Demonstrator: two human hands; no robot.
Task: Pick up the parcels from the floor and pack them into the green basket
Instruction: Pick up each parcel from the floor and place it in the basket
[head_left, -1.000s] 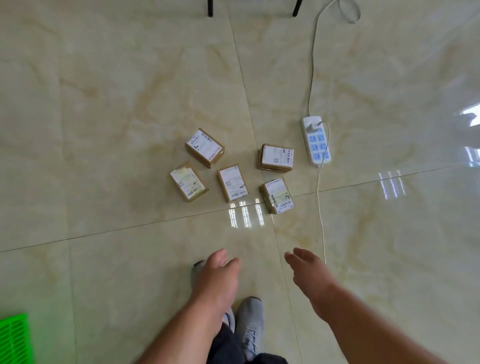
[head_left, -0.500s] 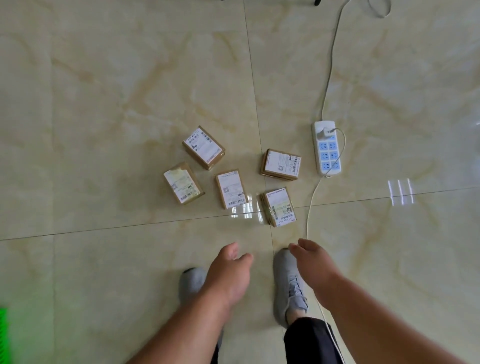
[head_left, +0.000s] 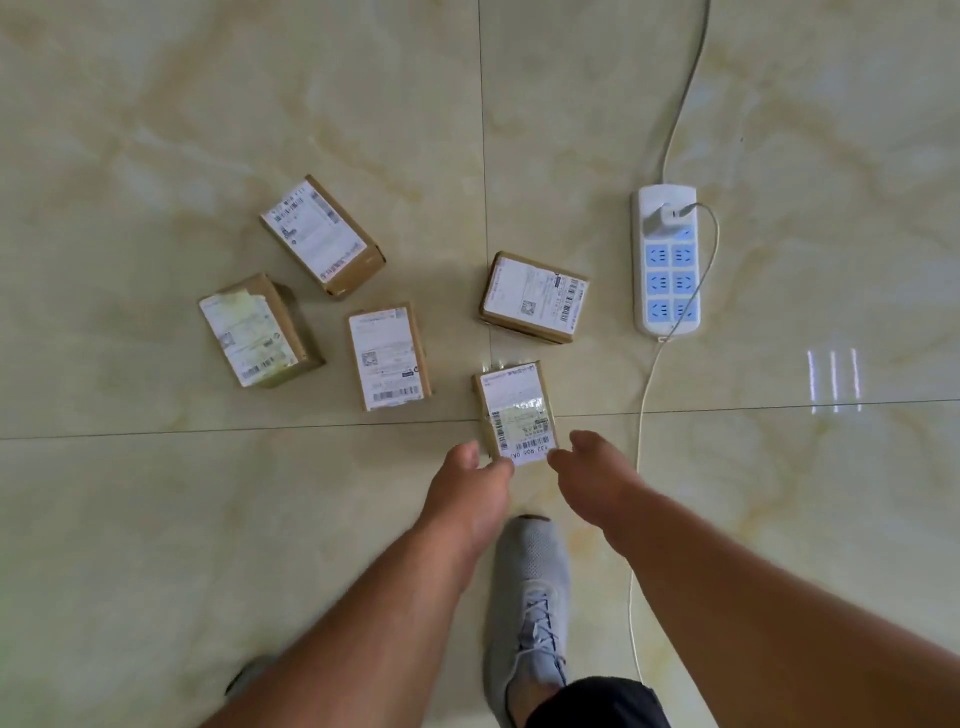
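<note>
Both hands, left (head_left: 467, 488) and right (head_left: 592, 478), spread open, flank the near end of the nearest parcel (head_left: 517, 410); four more parcels lie beyond.

Glossy beige marble-look floor tiles (head_left: 208, 519) — window glare (head_left: 834, 379)

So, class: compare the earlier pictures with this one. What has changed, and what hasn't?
Both hands have reached forward: the left hand and right hand now flank the nearest parcel, not yet gripping. The green basket has left view. All five parcels and the power strip lie where they were.
</note>
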